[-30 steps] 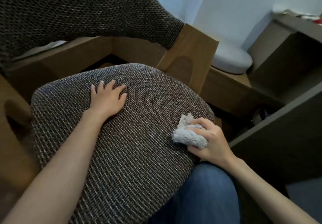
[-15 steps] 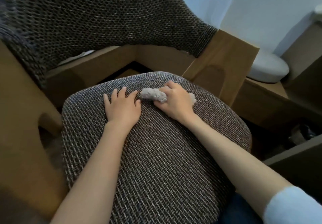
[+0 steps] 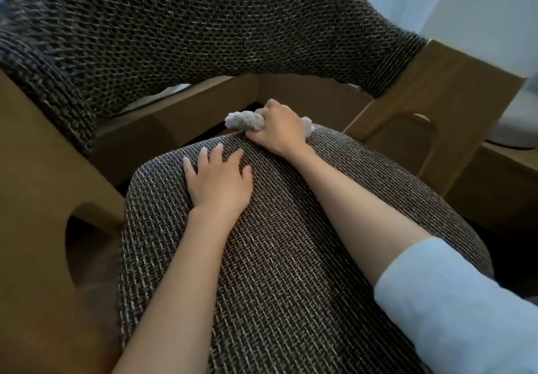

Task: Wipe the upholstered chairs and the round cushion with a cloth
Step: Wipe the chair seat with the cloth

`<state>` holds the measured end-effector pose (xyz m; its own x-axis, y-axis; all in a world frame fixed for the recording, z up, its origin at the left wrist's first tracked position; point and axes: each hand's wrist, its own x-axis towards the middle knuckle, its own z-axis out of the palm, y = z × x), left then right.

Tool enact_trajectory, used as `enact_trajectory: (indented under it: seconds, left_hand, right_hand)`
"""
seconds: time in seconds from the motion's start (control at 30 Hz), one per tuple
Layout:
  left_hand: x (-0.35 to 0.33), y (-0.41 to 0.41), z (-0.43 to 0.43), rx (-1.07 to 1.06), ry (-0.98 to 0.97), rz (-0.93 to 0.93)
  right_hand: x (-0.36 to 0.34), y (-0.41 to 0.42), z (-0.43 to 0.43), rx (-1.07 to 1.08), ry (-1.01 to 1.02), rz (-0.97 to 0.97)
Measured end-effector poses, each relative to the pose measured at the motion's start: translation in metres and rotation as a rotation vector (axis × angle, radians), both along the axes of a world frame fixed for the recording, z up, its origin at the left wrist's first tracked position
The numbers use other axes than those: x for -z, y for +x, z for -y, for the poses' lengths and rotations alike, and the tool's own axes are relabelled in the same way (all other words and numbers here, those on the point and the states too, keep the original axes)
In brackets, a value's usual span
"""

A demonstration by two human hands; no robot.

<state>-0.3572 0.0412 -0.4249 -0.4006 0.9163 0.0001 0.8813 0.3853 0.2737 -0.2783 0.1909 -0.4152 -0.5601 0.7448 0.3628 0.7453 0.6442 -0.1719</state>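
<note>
A chair with a brown woven seat cushion [image 3: 291, 257] and a matching curved backrest [image 3: 189, 30] fills the view, set in a wooden frame [image 3: 436, 105]. My left hand [image 3: 217, 181] lies flat on the seat with fingers spread. My right hand [image 3: 279, 130] grips a crumpled white cloth [image 3: 244, 120] at the seat's far edge, just beyond my left hand. The cloth sticks out on both sides of the fist. A pale round cushion [image 3: 515, 126] shows partly at the right edge.
Wooden armrests with cut-out openings flank the seat on the left [image 3: 37, 199] and right. A wooden surface [image 3: 500, 175] carries the round cushion. A white wall lies behind the chair.
My right hand carried the cloth from the seat's right front edge across to the far edge by the backrest. My left hand stayed flat on the seat. The camera moved closer.
</note>
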Motion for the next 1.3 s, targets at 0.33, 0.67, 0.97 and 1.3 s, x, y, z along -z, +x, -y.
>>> enact_trajectory:
  seconds: [0.33,0.67,0.97,1.3]
  left_hand:
    - [-0.008,0.01,0.005,0.007,-0.061,0.007]
    - [-0.012,0.03,0.015,0.098,-0.13,0.0]
    - [-0.014,0.039,0.019,0.189,-0.124,0.022]
    - [-0.011,0.026,0.065,0.168,0.014,-0.015]
  right_hand:
    - [-0.018,0.124,0.123,-0.077,-0.119,0.037]
    - [-0.031,0.225,0.234,-0.062,-0.081,-0.01]
    - [-0.016,0.223,0.274,-0.037,0.046,-0.156]
    - [-0.014,0.139,0.198,-0.09,0.016,-0.077]
